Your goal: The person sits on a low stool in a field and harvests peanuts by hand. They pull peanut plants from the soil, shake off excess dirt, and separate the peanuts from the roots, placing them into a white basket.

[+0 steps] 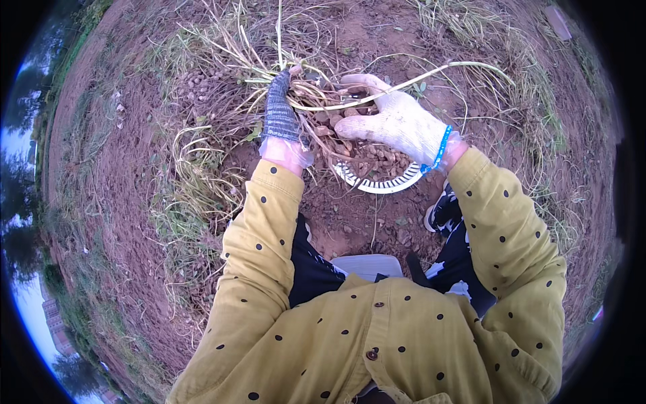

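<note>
My left hand [280, 108], in a dark grey knitted glove, grips a bundle of peanut plant stems [257, 76]. Roots and brown pods [325, 121] hang from the bundle on its right side. My right hand [396, 113] wears a white knitted glove with a blue cuff edge. Its thumb and fingers are spread about the pods, and a long pale stem [429, 73] crosses over it. Whether its fingertips pinch a pod is hidden. Beneath both hands sits a round white slotted plastic basket [384, 188] with loose peanuts [381, 154] in it.
Pulled peanut plants [202, 194] lie to the left, with a cluster of pods [197, 86] farther off. More vines [530, 96] stretch along the right. Bare reddish soil [348, 230] lies between my shoes. A pale seat edge [371, 265] shows between my legs.
</note>
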The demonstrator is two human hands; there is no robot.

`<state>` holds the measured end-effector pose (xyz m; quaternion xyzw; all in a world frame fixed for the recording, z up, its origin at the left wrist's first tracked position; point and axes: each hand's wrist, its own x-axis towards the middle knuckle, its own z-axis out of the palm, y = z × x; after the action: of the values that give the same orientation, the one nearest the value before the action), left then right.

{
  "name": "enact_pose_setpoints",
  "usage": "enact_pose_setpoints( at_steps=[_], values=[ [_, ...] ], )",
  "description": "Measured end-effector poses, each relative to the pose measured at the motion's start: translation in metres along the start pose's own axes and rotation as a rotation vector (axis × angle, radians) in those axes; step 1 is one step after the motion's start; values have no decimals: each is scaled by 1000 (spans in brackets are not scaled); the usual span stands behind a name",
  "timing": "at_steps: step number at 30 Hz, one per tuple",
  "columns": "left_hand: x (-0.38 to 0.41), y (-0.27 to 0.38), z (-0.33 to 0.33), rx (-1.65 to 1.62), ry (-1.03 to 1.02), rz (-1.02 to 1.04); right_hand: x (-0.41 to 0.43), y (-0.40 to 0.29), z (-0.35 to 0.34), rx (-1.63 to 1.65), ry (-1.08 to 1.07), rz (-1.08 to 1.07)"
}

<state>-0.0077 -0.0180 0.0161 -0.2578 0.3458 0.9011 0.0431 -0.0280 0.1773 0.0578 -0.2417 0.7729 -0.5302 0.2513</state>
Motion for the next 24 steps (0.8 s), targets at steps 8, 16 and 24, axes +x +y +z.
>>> enact_pose_setpoints(
  at_steps=[8,16,24],
  values=[
    [-2,-9,10,41,75,78,-1,2,11,62,21,54],
    [-4,-12,12,28,151,23,3,-1,5,-490,-7,21],
    [25,-26,12,165,264,-69,-3,9,12,-707,30,-89]
  ],
)
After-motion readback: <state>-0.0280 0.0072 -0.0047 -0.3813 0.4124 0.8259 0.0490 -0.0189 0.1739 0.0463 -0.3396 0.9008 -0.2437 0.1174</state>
